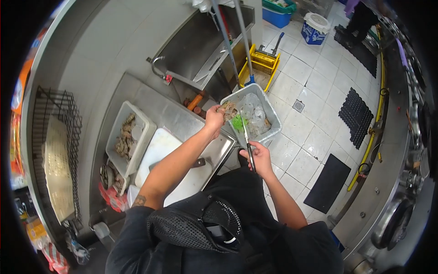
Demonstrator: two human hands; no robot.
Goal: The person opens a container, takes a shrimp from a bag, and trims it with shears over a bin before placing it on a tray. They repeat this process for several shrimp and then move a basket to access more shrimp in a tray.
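Note:
My left hand (214,122) is closed on a brownish prawn (230,112), held over the near left side of a grey waste bin (273,104). Long-bladed scissors (247,136) with black handles are in my right hand (260,160), their blades pointing away from me over the bin, close to the prawn. Inside the bin lie clear plastic bags (253,113) and something bright green (238,122). To my left, a pale plastic tub (147,130) holds several more prawns (125,137).
A white cutting board (194,178) carries a dark-handled knife (199,162), partly hidden by my left forearm. Beyond are a steel sink (182,45), a yellow mop bucket (270,59) and upright poles (246,36). Black mats (327,182) lie on the tiled floor; another person (362,20) stands far right.

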